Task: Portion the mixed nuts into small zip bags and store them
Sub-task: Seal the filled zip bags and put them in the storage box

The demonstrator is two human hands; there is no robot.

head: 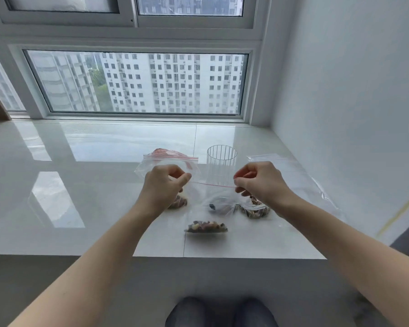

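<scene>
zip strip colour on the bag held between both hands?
Red: a thin red line along the zip strip on the clear bag, stretched between left hand and right hand. Head view.

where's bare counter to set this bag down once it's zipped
The counter left of the left hand is bare out to the edge, and so is the strip between the ribbed glass and the window. It is crowded around the nut bags, and empty bags cover the right side.

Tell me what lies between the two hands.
In the head view, the zip bag's red seal line stretches between left hand and right hand; the ribbed glass stands behind.
</scene>
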